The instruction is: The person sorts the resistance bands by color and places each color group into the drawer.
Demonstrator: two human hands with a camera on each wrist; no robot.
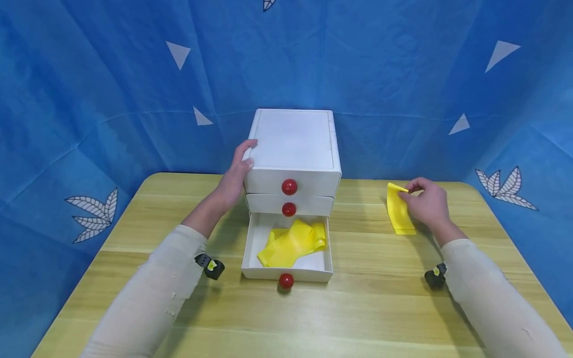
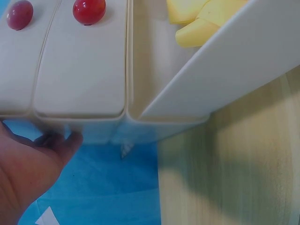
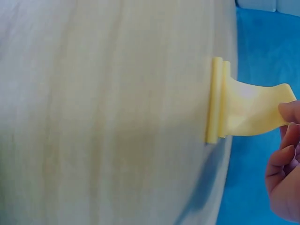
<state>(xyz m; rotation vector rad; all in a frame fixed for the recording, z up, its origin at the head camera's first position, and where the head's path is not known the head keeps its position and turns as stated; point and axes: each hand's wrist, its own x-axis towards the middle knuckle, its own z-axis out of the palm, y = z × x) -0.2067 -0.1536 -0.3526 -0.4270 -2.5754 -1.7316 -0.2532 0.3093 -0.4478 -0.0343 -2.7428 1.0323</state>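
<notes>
A white drawer cabinet (image 1: 293, 139) with red knobs stands at the back middle of the table. My left hand (image 1: 233, 181) rests against its left side, fingertips at the top edge; the left wrist view shows this hand (image 2: 35, 164) beside the drawer fronts. Its bottom drawer (image 1: 286, 273) is pulled out and holds a crumpled yellow band (image 1: 291, 243). To the right, my right hand (image 1: 429, 201) pinches the upper end of another flat yellow band (image 1: 400, 209). In the right wrist view, this band (image 3: 253, 105) hangs from thumb and fingers, its lower end folded at the tabletop.
The red knob (image 1: 286, 281) of the pulled-out drawer juts toward the front of the wooden table (image 1: 380, 313). The two upper drawers are closed. A blue cloth backdrop (image 1: 394, 74) hangs behind the table and along its sides.
</notes>
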